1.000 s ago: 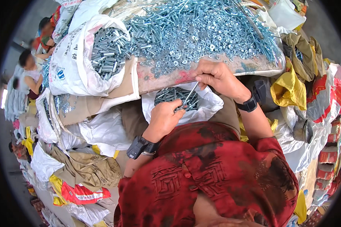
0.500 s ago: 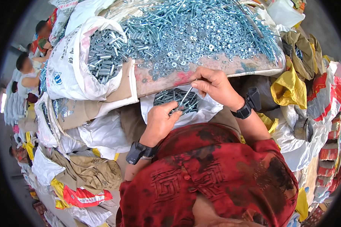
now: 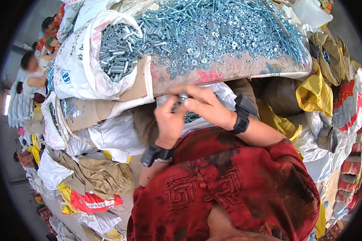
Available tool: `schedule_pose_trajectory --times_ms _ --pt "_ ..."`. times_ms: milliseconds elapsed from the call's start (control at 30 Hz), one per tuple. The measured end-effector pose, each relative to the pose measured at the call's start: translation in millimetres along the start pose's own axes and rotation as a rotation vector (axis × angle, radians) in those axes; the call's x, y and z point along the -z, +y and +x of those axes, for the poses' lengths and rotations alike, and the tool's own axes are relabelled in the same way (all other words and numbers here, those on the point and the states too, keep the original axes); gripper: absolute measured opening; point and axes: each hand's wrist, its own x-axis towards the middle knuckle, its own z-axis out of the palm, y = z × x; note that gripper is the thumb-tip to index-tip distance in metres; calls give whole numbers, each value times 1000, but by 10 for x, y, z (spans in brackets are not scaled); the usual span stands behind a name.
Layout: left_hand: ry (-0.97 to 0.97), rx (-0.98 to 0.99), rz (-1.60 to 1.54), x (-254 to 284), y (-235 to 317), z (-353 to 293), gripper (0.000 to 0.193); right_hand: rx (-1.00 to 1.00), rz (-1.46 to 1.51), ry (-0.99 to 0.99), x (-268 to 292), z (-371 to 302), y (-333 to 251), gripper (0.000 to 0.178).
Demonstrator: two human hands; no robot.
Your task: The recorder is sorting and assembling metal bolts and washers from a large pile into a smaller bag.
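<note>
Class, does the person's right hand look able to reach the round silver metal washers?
Likely yes: only a stained, brownish tabletop strip lies between the right hand and washers, though a shiny metal part apparently occupies that hand.

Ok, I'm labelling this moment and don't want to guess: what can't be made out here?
All in the head view:
Metal piece between left hand and right hand: partly covered by them and motion-blurred; full shape and each grip unclear.
Contents of the white bag: mostly hidden behind both hands.
Far end of the metal parts heap: cut off by the top edge.
Co-worker at far left: small, blurred; handwork unclear.
</note>
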Motion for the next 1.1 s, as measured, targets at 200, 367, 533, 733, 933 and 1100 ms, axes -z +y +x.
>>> schedule_pose_trajectory --times_ms 200,367,533,733,933,1100 --pt "-8 321 -130 286 43 112 15 -16 -18 116 80 -81 -205 50" --pt "-65 106 -375 54 162 -46 20 7 -106 176 156 -73 -239 39" --pt "-211 170 -175 134 219 -45 23 -155 154 381 330 -167 -245 39" --pt "-209 5 -140 27 197 -130 21 -103 -512 296 211 -124 -365 35" --pt "-251 84 -83 -25 216 -135 22 104 -270 222 217 -31 -268 36" --pt "-143 -191 421 40 96 -96 16 -72 -614 219 226 -78 -269 47"
